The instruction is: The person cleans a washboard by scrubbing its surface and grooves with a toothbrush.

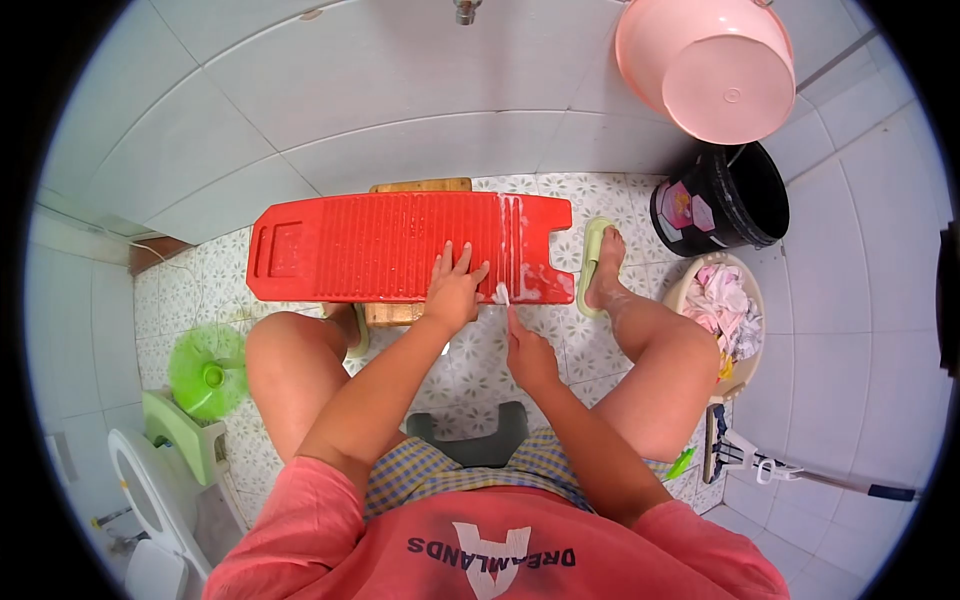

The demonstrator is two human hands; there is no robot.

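A red ridged washboard lies across a wooden stool, with white foam on its right part. My left hand rests on the board near its lower edge, fingers spread. Just to its right, my right hand is closed around the thin handle of a small brush. The white, foamy brush head touches the board at its lower edge, in line with a foamy groove.
A black bucket and a basket of clothes stand at the right, below a hanging pink basin. A mop lies lower right. At the left are a green basin and a toilet.
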